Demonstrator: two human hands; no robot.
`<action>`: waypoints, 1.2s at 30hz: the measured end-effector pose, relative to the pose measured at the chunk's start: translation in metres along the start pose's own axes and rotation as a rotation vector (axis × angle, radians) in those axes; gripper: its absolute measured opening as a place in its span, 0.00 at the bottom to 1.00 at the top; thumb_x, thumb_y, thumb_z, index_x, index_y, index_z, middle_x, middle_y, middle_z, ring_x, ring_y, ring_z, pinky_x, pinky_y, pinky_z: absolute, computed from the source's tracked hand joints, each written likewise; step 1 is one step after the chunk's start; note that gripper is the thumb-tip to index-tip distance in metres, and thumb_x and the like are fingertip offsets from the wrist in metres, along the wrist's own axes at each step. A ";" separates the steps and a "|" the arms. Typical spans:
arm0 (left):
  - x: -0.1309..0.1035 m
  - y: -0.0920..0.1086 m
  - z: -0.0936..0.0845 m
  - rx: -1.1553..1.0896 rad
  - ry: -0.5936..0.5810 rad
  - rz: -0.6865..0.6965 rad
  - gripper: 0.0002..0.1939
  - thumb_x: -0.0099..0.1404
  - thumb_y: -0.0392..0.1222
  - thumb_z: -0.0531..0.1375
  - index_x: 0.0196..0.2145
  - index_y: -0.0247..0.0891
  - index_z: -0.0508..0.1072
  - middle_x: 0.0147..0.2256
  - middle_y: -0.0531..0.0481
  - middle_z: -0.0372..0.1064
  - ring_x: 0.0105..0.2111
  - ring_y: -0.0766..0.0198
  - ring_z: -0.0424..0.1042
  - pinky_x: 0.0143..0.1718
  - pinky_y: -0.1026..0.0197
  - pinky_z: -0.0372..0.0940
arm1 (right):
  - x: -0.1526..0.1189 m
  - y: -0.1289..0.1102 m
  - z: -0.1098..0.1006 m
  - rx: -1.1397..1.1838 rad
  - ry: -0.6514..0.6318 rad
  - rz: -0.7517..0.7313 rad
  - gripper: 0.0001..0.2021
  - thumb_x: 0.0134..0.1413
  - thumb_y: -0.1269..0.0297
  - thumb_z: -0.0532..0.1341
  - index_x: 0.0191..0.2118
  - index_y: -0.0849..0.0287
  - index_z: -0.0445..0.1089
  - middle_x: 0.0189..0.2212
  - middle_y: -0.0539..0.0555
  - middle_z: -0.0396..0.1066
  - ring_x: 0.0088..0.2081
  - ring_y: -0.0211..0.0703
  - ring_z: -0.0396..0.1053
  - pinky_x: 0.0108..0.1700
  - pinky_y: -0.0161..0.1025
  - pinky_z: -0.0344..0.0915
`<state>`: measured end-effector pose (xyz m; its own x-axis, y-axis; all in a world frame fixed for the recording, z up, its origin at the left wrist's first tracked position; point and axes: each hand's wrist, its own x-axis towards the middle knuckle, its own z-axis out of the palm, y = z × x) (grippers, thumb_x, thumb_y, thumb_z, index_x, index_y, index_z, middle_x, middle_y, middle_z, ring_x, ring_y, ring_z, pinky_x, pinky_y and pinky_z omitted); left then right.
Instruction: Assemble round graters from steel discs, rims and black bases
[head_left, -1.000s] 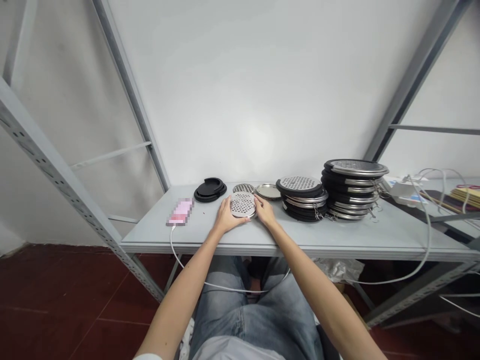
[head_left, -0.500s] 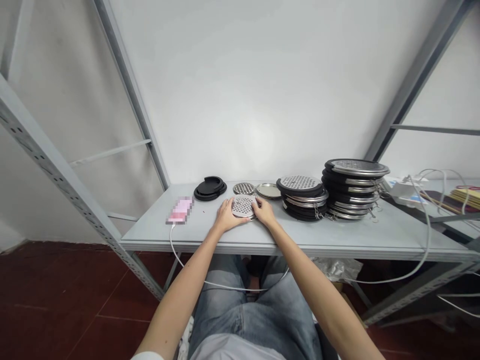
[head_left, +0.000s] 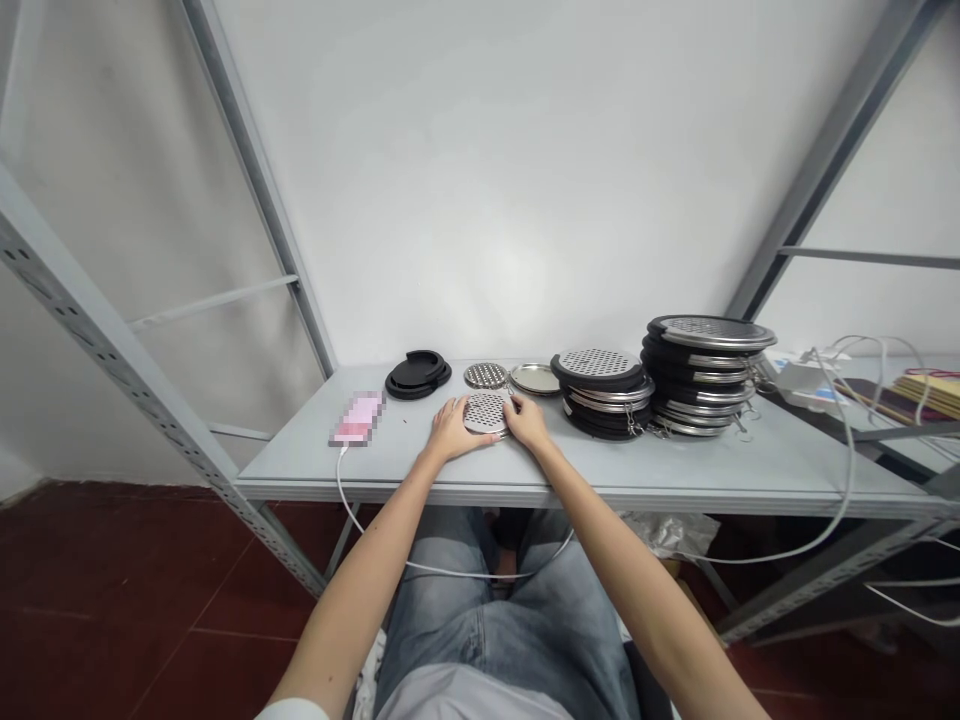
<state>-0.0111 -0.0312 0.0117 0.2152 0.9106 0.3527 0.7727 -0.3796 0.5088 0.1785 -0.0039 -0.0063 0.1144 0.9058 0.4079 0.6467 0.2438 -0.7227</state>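
Note:
A round perforated metal disc (head_left: 486,412) lies near the middle of the grey table, between my two hands. My left hand (head_left: 451,432) is curved around its left and front edge, with the thumb along the front. On the right edge, my right hand (head_left: 528,420) grips the rim with bent fingers. Just behind sit a smaller disc with round holes (head_left: 486,375) and a shallow metal dish (head_left: 535,378). Black ring-shaped parts (head_left: 418,374) rest at the back left.
Two stacks of black and metal discs, a shorter one (head_left: 600,395) and a taller one (head_left: 705,375), stand on the right. A phone (head_left: 358,418) with a white cable lies left. Metal shelf posts flank the table (head_left: 300,470).
The view has shifted very slightly. Both hands keep the same hold on the perforated disc.

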 end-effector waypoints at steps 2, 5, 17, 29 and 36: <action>0.000 0.000 0.000 0.006 -0.011 0.001 0.55 0.44 0.67 0.68 0.63 0.39 0.58 0.61 0.34 0.58 0.62 0.41 0.57 0.62 0.44 0.53 | 0.000 0.000 0.000 0.007 -0.001 0.009 0.16 0.56 0.61 0.57 0.44 0.63 0.77 0.43 0.63 0.78 0.46 0.57 0.74 0.53 0.51 0.66; 0.000 0.000 0.000 0.019 -0.024 -0.002 0.55 0.44 0.67 0.68 0.64 0.39 0.57 0.62 0.34 0.57 0.63 0.40 0.56 0.62 0.44 0.52 | 0.000 0.001 0.001 0.016 0.000 0.023 0.18 0.56 0.61 0.57 0.47 0.66 0.76 0.46 0.66 0.76 0.49 0.60 0.73 0.55 0.53 0.65; -0.001 0.000 -0.002 0.014 -0.037 0.020 0.54 0.43 0.66 0.69 0.63 0.42 0.58 0.59 0.36 0.60 0.60 0.41 0.60 0.61 0.45 0.54 | 0.003 0.008 0.005 0.019 0.020 0.025 0.18 0.55 0.61 0.59 0.48 0.64 0.75 0.46 0.66 0.76 0.50 0.60 0.73 0.56 0.54 0.64; -0.002 0.003 -0.003 0.045 -0.078 -0.015 0.54 0.45 0.68 0.68 0.63 0.38 0.58 0.64 0.32 0.53 0.66 0.39 0.51 0.64 0.44 0.49 | 0.001 0.000 0.002 0.048 0.005 0.028 0.22 0.55 0.65 0.58 0.55 0.65 0.70 0.51 0.65 0.74 0.53 0.56 0.71 0.59 0.52 0.63; -0.001 0.003 -0.002 0.081 -0.076 -0.033 0.53 0.49 0.69 0.64 0.64 0.36 0.57 0.66 0.33 0.50 0.66 0.44 0.50 0.65 0.48 0.48 | -0.001 -0.007 -0.002 -0.041 -0.061 0.023 0.20 0.57 0.65 0.58 0.53 0.66 0.72 0.52 0.63 0.73 0.54 0.54 0.70 0.60 0.48 0.61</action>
<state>-0.0103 -0.0338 0.0138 0.2310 0.9333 0.2749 0.8250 -0.3376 0.4533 0.1750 -0.0075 -0.0005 0.0844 0.9305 0.3564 0.6750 0.2097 -0.7074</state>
